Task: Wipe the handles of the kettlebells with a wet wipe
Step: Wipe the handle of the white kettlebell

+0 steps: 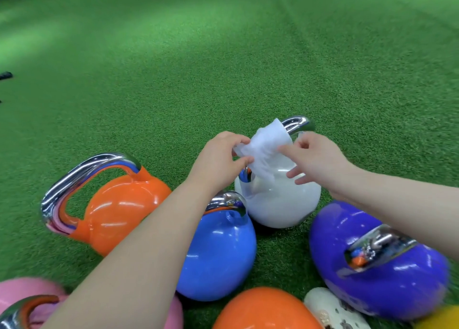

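Note:
A white kettlebell (278,202) stands on the turf, its chrome handle (298,122) partly draped by a white wet wipe (267,147). My left hand (221,159) pinches the wipe's left edge between thumb and fingers. My right hand (315,159) hovers at the wipe's right side with fingers spread, fingertips touching or nearly touching it. Around it sit an orange kettlebell (119,209) with a chrome handle (82,177), a blue kettlebell (218,256) and a purple kettlebell (377,266).
A pink kettlebell (22,301), a second orange one (265,311), a yellow one (439,320) and a white spotted shoe (332,311) crowd the bottom edge. Green turf (223,55) stretches beyond. A dark object (5,75) lies at far left.

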Tool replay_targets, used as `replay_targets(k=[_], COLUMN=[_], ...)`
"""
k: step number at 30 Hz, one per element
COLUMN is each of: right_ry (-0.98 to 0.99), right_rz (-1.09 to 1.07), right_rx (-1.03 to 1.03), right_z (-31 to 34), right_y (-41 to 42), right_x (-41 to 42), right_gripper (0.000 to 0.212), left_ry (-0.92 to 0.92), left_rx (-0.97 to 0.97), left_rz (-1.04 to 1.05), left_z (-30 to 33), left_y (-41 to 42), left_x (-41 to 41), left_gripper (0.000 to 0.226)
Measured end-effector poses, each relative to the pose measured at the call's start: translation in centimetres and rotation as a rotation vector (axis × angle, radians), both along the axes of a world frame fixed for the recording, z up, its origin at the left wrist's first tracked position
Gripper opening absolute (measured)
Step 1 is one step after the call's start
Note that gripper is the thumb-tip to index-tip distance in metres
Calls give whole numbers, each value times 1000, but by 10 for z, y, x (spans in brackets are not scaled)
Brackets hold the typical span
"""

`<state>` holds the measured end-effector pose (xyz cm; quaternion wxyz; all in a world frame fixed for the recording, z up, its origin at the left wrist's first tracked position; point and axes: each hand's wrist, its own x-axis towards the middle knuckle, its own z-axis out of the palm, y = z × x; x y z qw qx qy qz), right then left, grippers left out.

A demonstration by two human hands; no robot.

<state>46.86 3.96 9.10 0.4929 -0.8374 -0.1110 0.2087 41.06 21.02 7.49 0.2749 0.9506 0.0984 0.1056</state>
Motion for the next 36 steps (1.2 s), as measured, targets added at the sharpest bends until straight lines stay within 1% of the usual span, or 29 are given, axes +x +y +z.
replay_targets(k=[1,3,4,5,6,7,8,10,11,13,15,18,20,22,25,28,30,31,33,34,36], right_ry=[-243,-714,-947,-1193,-1398,-1524,-1563,-1549,-1530,-1523,-1555,-1562,-1459,-1310,-1036,-830,-785,-780,-903,-1020,-1271], right_rz=[52,208,313,411,497,561,606,651,673,700,715,731,727,749,682,528,419,380,349,364,455], right_rx=[-53,-80,-115,-194,-319,-447,-555,-650,-675,-681,-674,-603,-558,-527,-597,-576,-579,-627,-735,-726,-612], right_z=[-1,-1,-2,-6,-10,-15,-17,-24,-27,-31,-31,-30,-24,-21,-18,-20,-22,-22,-21,-21,-25], right_y=[0,1,2,5,7,11,16,28,35,46,48,40,32,24,10,4,7,11,20,25,36], right_x=[-1,3,7,13,20,25,26,27,26,25,28,44,59,76,92,94,87,82,71,66,53], right_gripper=[19,11,13,21,27,30,34,45,45,39,36,34,31,32,31,26,22,21,24,25,21], left_ry=[12,28,36,52,74,105,138,194,213,240,245,222,201,182,162,161,170,173,173,171,171], left_rx=[3,11,7,-1,-8,-14,-19,-38,-48,-69,-68,-75,-74,-67,-59,-53,-49,-51,-58,-57,-39], left_rz=[-1,-10,-16,-23,-33,-45,-51,-48,-39,-15,-15,-20,-48,-71,-66,-52,-49,-46,-38,-39,-45], left_z=[0,0,0,0,0,-2,-3,-7,-8,-10,-11,-8,-8,-7,-8,-10,-10,-9,-8,-8,-6], left_y=[0,0,0,0,0,0,2,4,5,7,7,6,5,5,5,6,5,6,6,6,5], left_x=[0,1,1,1,1,2,4,7,8,9,10,9,8,7,7,8,8,8,7,7,7], left_gripper=[37,40,40,39,36,32,27,23,22,21,29,20,22,18,16,17,16,15,15,16,17])
